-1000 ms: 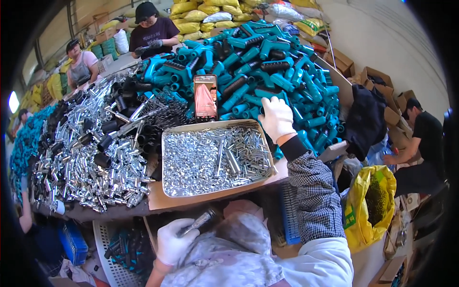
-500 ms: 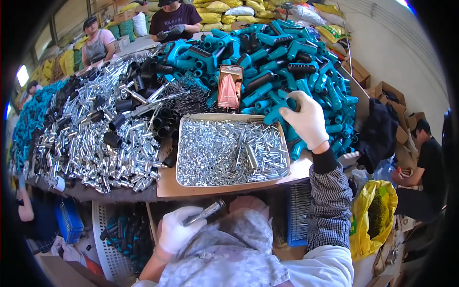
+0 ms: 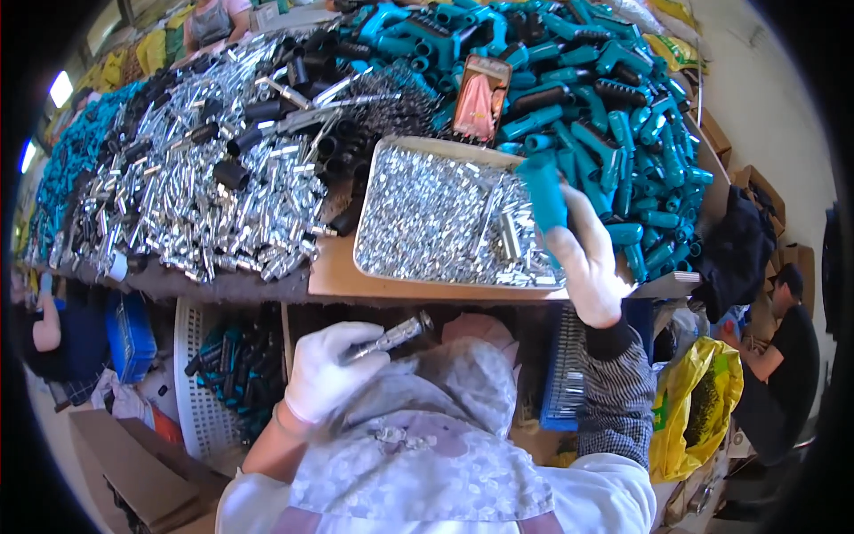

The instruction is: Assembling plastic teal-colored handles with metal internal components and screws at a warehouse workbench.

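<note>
My left hand [image 3: 327, 369], in a white glove, is closed around a silver metal cylinder [image 3: 392, 337] with a dark end, held in front of my apron. Over the right end of the shallow tray [image 3: 436, 148], my gloved right hand [image 3: 589, 258] grips a teal plastic tool housing [image 3: 542, 191], its wide tubular part tilted up. Small metal pins and bits fill the tray, with a larger metal tube [image 3: 510, 236] lying among them. Behind my right hand rises a heap of teal housings [image 3: 623, 133].
A phone [image 3: 481, 100] stands behind the tray. Silver metal parts [image 3: 196, 205] and black sleeves [image 3: 231, 174] are heaped left. Below the table are a white basket [image 3: 191, 392], a blue crate [image 3: 131, 338] and a blue rack of rods [image 3: 562, 374]. A yellow bag [image 3: 698, 400] and a person [image 3: 787, 356] are right.
My right hand has drawn the teal housing nearer to me and turned it more upright. My left hand keeps its metal cylinder. The view has tipped downward.
</note>
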`<control>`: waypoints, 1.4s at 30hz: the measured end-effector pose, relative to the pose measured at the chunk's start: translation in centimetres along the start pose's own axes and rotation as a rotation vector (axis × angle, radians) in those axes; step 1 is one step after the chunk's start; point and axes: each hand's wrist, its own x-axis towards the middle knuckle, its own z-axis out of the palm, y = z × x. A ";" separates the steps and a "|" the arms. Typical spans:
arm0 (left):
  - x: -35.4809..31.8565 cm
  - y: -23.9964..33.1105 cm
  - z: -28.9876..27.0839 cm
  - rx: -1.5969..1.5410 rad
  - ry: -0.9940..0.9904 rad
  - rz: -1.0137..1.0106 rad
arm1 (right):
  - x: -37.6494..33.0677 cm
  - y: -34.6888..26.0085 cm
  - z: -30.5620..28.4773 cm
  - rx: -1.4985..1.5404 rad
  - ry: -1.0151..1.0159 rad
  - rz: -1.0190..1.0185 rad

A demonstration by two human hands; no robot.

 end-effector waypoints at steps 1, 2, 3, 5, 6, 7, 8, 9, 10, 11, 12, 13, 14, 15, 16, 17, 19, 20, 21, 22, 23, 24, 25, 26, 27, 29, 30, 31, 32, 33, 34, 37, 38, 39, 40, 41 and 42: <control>0.0 0.1 -0.2 0.000 0.012 0.011 | -1.1 -2.2 -0.4 -0.033 -0.180 0.160; 0.3 0.1 -0.2 0.002 0.013 0.043 | -2.0 -1.9 -0.6 -0.171 -0.346 0.197; 0.5 0.1 -0.3 0.004 0.015 0.076 | -2.6 -2.1 -0.1 -0.293 -0.512 0.057; 0.4 0.1 -0.3 0.049 0.006 0.119 | -4.1 -1.7 0.9 -0.151 -0.670 0.159; 0.4 0.0 -0.3 0.065 -0.022 0.153 | -4.3 -1.4 1.1 -0.111 -0.689 0.175; 0.4 0.0 -0.3 0.081 -0.049 0.189 | -4.4 -1.2 1.2 -0.070 -0.707 0.190; 0.4 -0.1 -0.5 0.079 -0.053 0.191 | -4.1 -1.1 1.2 -0.083 -0.713 0.174; 0.5 -0.3 -0.8 0.093 -0.090 0.218 | -3.9 -0.8 1.1 -0.084 -0.709 0.176; 0.5 -0.4 -1.0 0.107 -0.126 0.246 | -3.8 -0.4 0.9 -0.060 -0.782 0.196; 0.5 -0.5 -1.2 0.108 -0.126 0.248 | -3.4 -0.2 0.8 -0.035 -0.857 0.212; 0.5 -0.6 -1.5 0.088 -0.172 0.299 | -3.0 -0.2 0.6 0.013 -0.922 0.282; 0.4 -0.6 -1.6 0.067 -0.217 0.350 | -3.1 -0.1 0.8 0.012 -0.921 0.280; 0.3 -0.5 -1.6 0.085 -0.246 0.336 | -3.3 0.3 1.1 0.070 -0.901 0.267; 0.1 -0.3 -1.5 0.086 -0.243 0.336 | -3.5 0.5 1.4 0.128 -0.881 0.255; 0.0 -0.2 -1.3 0.102 -0.241 0.305 | -3.9 0.5 1.9 0.083 -0.879 0.214; -0.1 -0.1 -0.9 0.118 -0.241 0.273 | -4.3 -0.2 2.7 0.035 -0.855 0.234; -0.8 0.1 0.1 0.134 -0.178 0.210 | -5.2 -1.9 4.6 -0.036 -0.786 0.204; -0.8 0.2 0.4 0.159 -0.203 0.219 | -5.7 -2.2 5.4 -0.051 -0.789 0.197; -0.8 0.1 0.6 0.162 -0.214 0.227 | -6.2 -2.0 5.9 -0.049 -0.781 0.209; -1.0 0.1 0.9 0.165 -0.226 0.234 | -6.7 -1.4 6.2 -0.046 -0.771 0.223; -1.2 -0.4 1.0 0.160 -0.260 0.243 | -7.0 -0.6 6.4 -0.002 -0.790 0.236; -1.1 0.3 0.9 0.172 -0.335 0.214 | -7.9 0.5 6.7 0.079 -0.788 0.248; -1.0 0.9 0.9 0.185 -0.411 0.185 | -8.6 1.2 6.9 0.160 -0.784 0.259; -1.7 0.3 1.3 0.110 -0.443 0.120 | -8.3 0.1 6.7 0.231 -0.890 0.539; -2.2 -0.6 1.7 0.088 -0.452 0.133 | -8.7 0.4 6.9 0.301 -0.885 0.608; -2.3 -0.6 1.6 0.041 -0.484 0.159 | -9.5 0.5 6.9 0.406 -0.885 0.750; -2.2 -0.6 1.7 0.041 -0.492 0.172 | -9.9 0.9 7.0 0.377 -0.869 0.685; -2.2 -0.6 1.7 0.054 -0.503 0.175 | -10.6 1.6 7.2 0.346 -0.854 0.619; -2.2 -0.7 1.7 0.069 -0.512 0.174 | -11.0 2.2 7.9 0.254 -0.809 0.435; -2.2 -0.8 1.9 0.073 -0.517 0.194 | -11.7 2.4 8.0 0.216 -0.759 0.358; -2.3 -0.9 2.1 0.074 -0.520 0.204 | -12.2 2.6 7.9 0.178 -0.709 0.281; -2.8 -1.4 2.5 0.093 -0.448 0.175 | -11.5 1.4 7.6 0.121 -0.752 0.355; -2.8 -1.3 2.5 0.095 -0.449 0.182 | -11.4 1.2 7.5 0.099 -0.775 0.376; -2.8 -1.1 2.6 0.059 -0.440 0.205 | -11.4 1.6 7.4 0.202 -0.808 0.528; -2.7 -0.9 2.7 0.023 -0.431 0.226 | -11.2 1.5 7.1 0.200 -0.803 0.524; -2.6 -0.4 2.5 0.054 -0.462 0.208 | -10.9 1.1 6.9 0.269 -0.847 0.668; -2.6 -0.5 2.5 0.056 -0.461 0.211 | -10.6 1.0 6.8 0.339 -0.888 0.814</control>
